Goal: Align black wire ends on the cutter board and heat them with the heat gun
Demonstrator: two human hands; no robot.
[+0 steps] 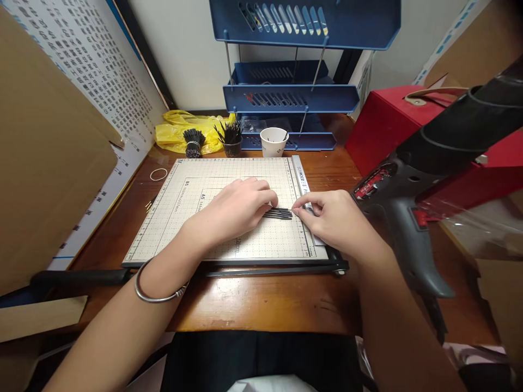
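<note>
Brown wooden desk (265, 305), lit from above; blue tiered rack (290, 98) at the back, red box (379, 117) and a dark pistol-grip tool (408, 190) off to the right. On the desk, a gridded cream trimmer board (163, 234) with a ruler strip (299, 171) along its right side. Behind it, left to right: yellow bag (165, 136), banded black bundle (193, 144), small dark cup (232, 149) of black pieces, white paper cup (273, 146). Subject of note: a handful of slim black strips (280, 214), flat on the right half of the board. Key relation: their long axis runs left to right, roughly parallel to the near edge, nearly in line between the two hands. Left hand (241, 204) is the nearer, lying over the strips' left portion, fingers curled down; firmness of grip hidden by the palm. Right ends, slightly uneven, point straight at the right hand (335, 218), which comes in from the opposite side over the ruler strip. Its thumb and index tips are drawn together, almost no gap, right at those ends; cannot tell whether an end is pinched between them.
</note>
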